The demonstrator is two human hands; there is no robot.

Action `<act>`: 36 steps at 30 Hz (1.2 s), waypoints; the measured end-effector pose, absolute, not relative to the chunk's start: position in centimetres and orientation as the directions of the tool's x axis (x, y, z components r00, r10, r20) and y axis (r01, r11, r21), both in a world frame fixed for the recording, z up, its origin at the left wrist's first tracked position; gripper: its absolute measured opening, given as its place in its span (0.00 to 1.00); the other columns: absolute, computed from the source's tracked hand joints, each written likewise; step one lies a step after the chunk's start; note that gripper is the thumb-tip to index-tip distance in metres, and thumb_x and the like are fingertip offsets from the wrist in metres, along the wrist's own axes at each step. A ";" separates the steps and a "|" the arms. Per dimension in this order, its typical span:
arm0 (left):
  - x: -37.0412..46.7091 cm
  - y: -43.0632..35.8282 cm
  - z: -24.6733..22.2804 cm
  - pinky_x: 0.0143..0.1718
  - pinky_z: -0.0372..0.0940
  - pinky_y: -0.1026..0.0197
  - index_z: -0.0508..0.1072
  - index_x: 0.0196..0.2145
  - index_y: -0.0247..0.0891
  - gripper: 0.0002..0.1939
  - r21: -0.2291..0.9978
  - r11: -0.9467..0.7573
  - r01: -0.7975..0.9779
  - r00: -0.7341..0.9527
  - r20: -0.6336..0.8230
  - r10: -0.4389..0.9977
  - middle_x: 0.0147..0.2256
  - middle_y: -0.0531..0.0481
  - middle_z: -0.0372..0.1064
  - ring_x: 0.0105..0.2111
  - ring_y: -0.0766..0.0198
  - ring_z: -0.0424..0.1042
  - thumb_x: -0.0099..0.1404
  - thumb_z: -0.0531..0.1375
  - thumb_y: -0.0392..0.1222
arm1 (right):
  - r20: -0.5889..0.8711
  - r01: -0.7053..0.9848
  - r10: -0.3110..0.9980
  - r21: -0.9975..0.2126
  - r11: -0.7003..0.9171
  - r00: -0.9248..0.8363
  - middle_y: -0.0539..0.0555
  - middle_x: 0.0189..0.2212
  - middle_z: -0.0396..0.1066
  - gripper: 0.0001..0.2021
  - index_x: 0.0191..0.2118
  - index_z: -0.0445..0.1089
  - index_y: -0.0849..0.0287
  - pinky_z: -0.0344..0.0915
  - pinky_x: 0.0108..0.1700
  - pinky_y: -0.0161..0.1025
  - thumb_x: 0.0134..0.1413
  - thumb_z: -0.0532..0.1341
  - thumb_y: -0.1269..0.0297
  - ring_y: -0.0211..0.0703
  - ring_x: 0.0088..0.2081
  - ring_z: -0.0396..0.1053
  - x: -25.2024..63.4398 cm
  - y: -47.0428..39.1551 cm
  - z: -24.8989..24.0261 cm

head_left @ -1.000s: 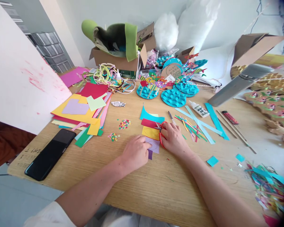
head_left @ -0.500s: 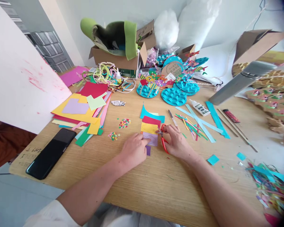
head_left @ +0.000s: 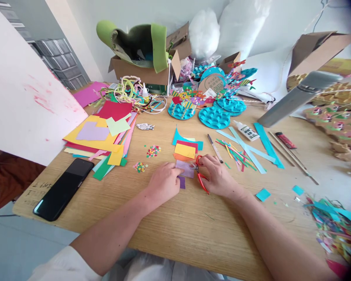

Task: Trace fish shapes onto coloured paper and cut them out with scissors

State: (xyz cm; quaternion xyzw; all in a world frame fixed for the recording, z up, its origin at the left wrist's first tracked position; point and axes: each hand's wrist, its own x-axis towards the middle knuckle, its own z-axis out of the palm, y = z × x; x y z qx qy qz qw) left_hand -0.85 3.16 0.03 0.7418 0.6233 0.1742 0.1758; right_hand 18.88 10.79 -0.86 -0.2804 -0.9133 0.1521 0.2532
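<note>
My left hand (head_left: 164, 182) rests on the table, its fingers bent and the fingertips on the left edge of a lilac paper piece (head_left: 186, 168). In my right hand (head_left: 216, 174) is a pair of scissors (head_left: 203, 182) with red-orange handles. Their blades point left at the lilac paper, and whether they touch it I cannot tell. A dark purple paper piece (head_left: 181, 182) lies just below, partly hidden by my left hand. Above the lilac piece sits a yellow paper piece (head_left: 186, 150), overlapping red and orange ones (head_left: 183, 157). A curved blue paper piece (head_left: 179, 137) lies behind them.
Coloured sheets (head_left: 99, 134) and a phone (head_left: 62, 189) lie at left. Small piles of confetti (head_left: 153, 151) are beside my left hand. A pen (head_left: 215, 148), paper strips (head_left: 236, 156), a glue bottle (head_left: 247, 130) and a grey flask (head_left: 300, 99) are at right. Blue discs (head_left: 214, 118) stand behind.
The yellow piece has shifted away from me over the red one, and the orange piece now shows more. The lilac piece lies apart from the yellow. The scissors have shifted slightly left and down.
</note>
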 end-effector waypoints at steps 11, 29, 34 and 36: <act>-2.7 5.8 -0.4 0.31 0.64 0.64 0.76 0.37 0.34 0.19 0.993 0.111 0.048 -0.164 -0.102 0.981 0.28 0.51 0.72 0.28 0.67 0.69 0.49 0.53 0.28 | 0.424 0.466 0.696 -0.529 0.710 -0.579 0.57 0.34 0.71 0.09 0.36 0.62 0.56 0.63 0.39 0.44 0.47 0.57 0.72 0.48 0.36 0.67 19.6 10.9 -0.9; -1.1 4.7 0.3 0.29 0.64 0.64 0.75 0.36 0.33 0.16 0.942 0.150 -0.300 -0.055 -0.174 0.983 0.29 0.49 0.74 0.28 0.66 0.71 0.46 0.66 0.35 | 0.099 0.176 0.925 -0.969 0.173 -0.366 0.53 0.28 0.71 0.17 0.31 0.65 0.56 0.68 0.35 0.42 0.43 0.70 0.53 0.44 0.31 0.70 15.6 8.2 0.7; -1.0 4.6 0.1 0.30 0.65 0.62 0.75 0.39 0.33 0.18 0.942 0.186 -0.281 -0.041 -0.205 0.978 0.32 0.46 0.75 0.29 0.64 0.72 0.51 0.66 0.44 | 0.087 0.144 0.940 -0.979 0.142 -0.331 0.52 0.29 0.69 0.16 0.31 0.64 0.57 0.65 0.32 0.39 0.44 0.69 0.54 0.41 0.30 0.68 15.7 7.6 -0.3; -1.1 4.6 0.0 0.30 0.66 0.62 0.75 0.37 0.33 0.17 0.945 0.194 -0.264 -0.045 -0.213 0.976 0.30 0.46 0.75 0.27 0.65 0.71 0.53 0.66 0.47 | 0.106 0.157 0.929 -0.973 0.171 -0.354 0.52 0.29 0.69 0.16 0.30 0.64 0.57 0.65 0.33 0.40 0.44 0.69 0.55 0.41 0.31 0.67 16.0 7.6 -0.4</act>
